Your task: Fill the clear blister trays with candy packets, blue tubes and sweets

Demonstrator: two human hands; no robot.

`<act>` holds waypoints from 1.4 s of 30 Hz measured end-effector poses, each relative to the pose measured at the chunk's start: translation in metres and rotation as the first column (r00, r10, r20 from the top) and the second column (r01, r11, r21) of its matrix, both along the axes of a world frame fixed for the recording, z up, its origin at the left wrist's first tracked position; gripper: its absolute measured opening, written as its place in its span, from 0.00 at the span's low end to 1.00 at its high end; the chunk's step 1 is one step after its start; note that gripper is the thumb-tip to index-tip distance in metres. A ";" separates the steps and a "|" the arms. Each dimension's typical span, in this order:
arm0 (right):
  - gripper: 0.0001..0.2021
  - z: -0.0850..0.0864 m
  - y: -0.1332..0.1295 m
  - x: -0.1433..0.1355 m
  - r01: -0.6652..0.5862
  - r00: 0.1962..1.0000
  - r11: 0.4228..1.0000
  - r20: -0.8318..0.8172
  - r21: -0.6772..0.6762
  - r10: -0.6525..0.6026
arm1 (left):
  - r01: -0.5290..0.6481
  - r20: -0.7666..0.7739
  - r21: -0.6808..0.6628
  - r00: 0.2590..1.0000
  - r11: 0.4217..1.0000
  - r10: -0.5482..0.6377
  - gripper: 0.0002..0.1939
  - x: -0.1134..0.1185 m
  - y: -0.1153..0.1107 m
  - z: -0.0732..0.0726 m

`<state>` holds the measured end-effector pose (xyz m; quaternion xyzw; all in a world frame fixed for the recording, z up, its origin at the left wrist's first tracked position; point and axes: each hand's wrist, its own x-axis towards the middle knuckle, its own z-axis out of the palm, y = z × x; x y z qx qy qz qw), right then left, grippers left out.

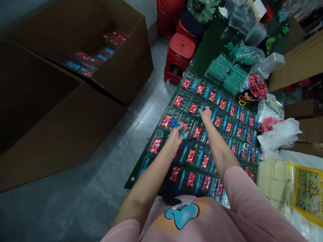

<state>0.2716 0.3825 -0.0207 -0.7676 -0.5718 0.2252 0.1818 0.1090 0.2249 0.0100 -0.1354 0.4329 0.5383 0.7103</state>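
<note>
My left hand [176,132] grips a few blue pen-like sticks [179,128] above the rows of clear blister trays [210,134] laid on a dark table [209,47]. Each tray holds a red packet [191,155] and most hold a blue stick. My right hand [205,113] reaches further out and presses a blue stick [202,107] into a tray near the far rows, fingers pinched on it. Some trays along the left edge [184,97] show only a red packet.
A big open cardboard box [106,64] with packed items stands on the floor at left. Red plastic stools [179,55] sit beyond the table. Green parts in bags [234,72], a bowl of red packets [256,86], plastic bags [277,134] and a yellow basket [306,191] crowd the right.
</note>
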 end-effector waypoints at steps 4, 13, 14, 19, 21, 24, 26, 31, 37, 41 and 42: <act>0.12 0.010 -0.036 -0.018 -0.309 0.906 0.945 -0.335 -0.109 0.258 | -0.048 -0.015 -0.029 0.999 0.998 0.047 0.15 -0.001 0.009 -0.001; 0.19 0.016 -0.069 -0.047 -0.641 0.577 0.719 -0.786 -0.268 0.222 | -0.053 0.022 0.068 0.998 0.996 0.051 0.20 -0.003 0.018 -0.006; 0.18 0.014 -0.060 -0.049 -0.589 0.618 0.764 -0.757 -0.266 0.213 | -0.053 0.019 0.058 0.998 0.997 0.052 0.20 -0.006 0.016 -0.006; 0.14 0.001 -0.001 -0.065 -0.176 0.925 0.964 -0.368 -0.199 0.093 | -0.069 0.010 0.058 0.998 0.996 0.069 0.23 -0.021 -0.004 -0.005; 0.14 -0.003 0.018 -0.070 -0.098 0.979 0.983 -0.193 -0.158 0.066 | -0.068 0.028 0.064 0.997 0.996 0.066 0.22 -0.022 -0.017 -0.003; 0.17 -0.005 0.032 -0.077 -0.095 0.995 0.988 -0.019 -0.123 0.093 | -0.043 0.060 0.043 0.997 0.998 0.040 0.20 -0.019 -0.039 -0.001; 0.20 -0.004 0.033 -0.081 -0.133 0.989 0.985 0.046 -0.113 0.139 | -0.027 0.075 0.026 0.997 0.999 0.024 0.19 -0.015 -0.052 -0.001; 0.25 -0.002 0.027 -0.090 -0.194 0.967 0.972 0.142 -0.130 0.212 | -0.014 0.086 -0.015 0.996 1.000 0.015 0.18 -0.008 -0.076 -0.002; 0.23 -0.004 0.023 -0.091 -0.250 0.954 0.964 0.149 -0.095 0.262 | -0.008 0.100 -0.020 0.995 1.000 0.010 0.20 -0.004 -0.085 0.001; 0.18 0.001 0.013 -0.076 -0.257 0.965 0.966 -0.043 0.041 0.259 | -0.038 0.039 -0.009 0.999 0.999 0.038 0.22 -0.010 -0.083 0.003; 0.17 0.003 0.007 -0.068 -0.244 0.963 0.968 -0.105 0.065 0.250 | -0.042 0.019 -0.002 0.999 0.999 0.043 0.22 -0.013 -0.081 0.003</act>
